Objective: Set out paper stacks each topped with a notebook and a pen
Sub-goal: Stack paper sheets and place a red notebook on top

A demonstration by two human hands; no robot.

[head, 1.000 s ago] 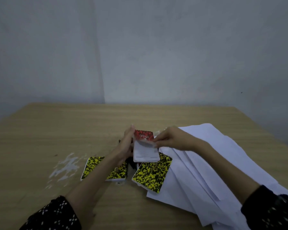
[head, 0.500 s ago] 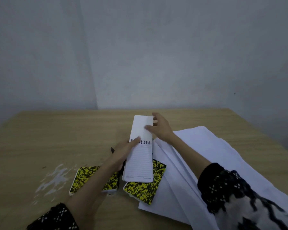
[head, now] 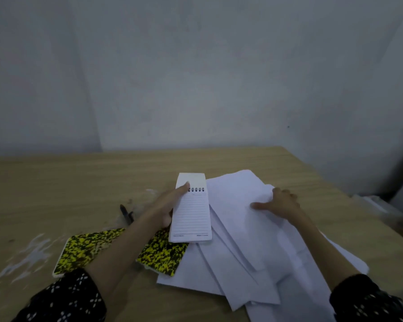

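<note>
A small spiral notepad (head: 191, 216) lies open with its cover flipped back and a lined page showing. My left hand (head: 170, 204) grips its left side, thumb on top near the coil. A loose pile of white paper sheets (head: 247, 231) spreads across the right of the table. My right hand (head: 280, 202) rests on the pile and pinches the edge of a top sheet. Two yellow-and-black notebooks lie flat near me, one (head: 84, 249) on the left and one (head: 163, 254) partly on the papers. A dark pen (head: 126, 213) lies left of my left wrist.
The wooden table (head: 63, 182) runs back to a grey wall, and its right edge slants close past the papers. White scuff marks (head: 26, 256) mark the wood at left. Blurred items sit off the table's right edge.
The notepad's red cover has been flipped back, exposing the lined page. My right hand has left the notepad and moved right onto the paper pile. My left hand keeps hold.
</note>
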